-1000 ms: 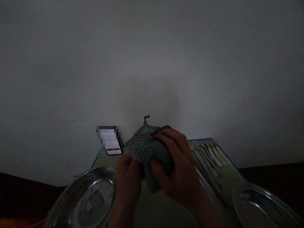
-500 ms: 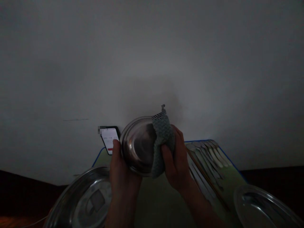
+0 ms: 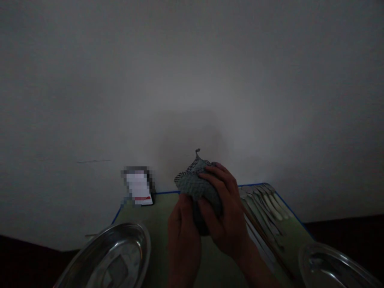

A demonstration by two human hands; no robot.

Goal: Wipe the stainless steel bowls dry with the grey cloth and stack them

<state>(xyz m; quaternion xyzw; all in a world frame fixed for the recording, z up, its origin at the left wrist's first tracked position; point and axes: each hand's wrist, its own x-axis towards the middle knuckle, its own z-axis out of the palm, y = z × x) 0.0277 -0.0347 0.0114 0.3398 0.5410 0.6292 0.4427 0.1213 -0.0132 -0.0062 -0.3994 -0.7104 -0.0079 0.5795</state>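
A grey-green textured cloth (image 3: 196, 186) with a checkered edge and a small hanging loop is wrapped over a metal bowl (image 3: 201, 224). Most of the bowl is hidden under the cloth; only a dark lower part shows between my hands. My left hand (image 3: 184, 224) is closed at the near left side of the bowl, its thumb up by the cloth. From the right, my right hand (image 3: 223, 208) presses the cloth against the bowl, with fingers over the far side and thumb on the near side.
A large metal basin (image 3: 144, 244) stands at the lower left, another metal dish (image 3: 306, 256) at the lower right. Several spoons and forks (image 3: 265, 204) and brown chopsticks (image 3: 267, 244) lie on the right of the green table (image 3: 162, 216). A phone (image 3: 139, 188) leans against the wall.
The bowl has been tilted and turned, so its shiny surface is now covered. My left hand has moved right, close to my right hand, and the cloth has spread over the bowl.
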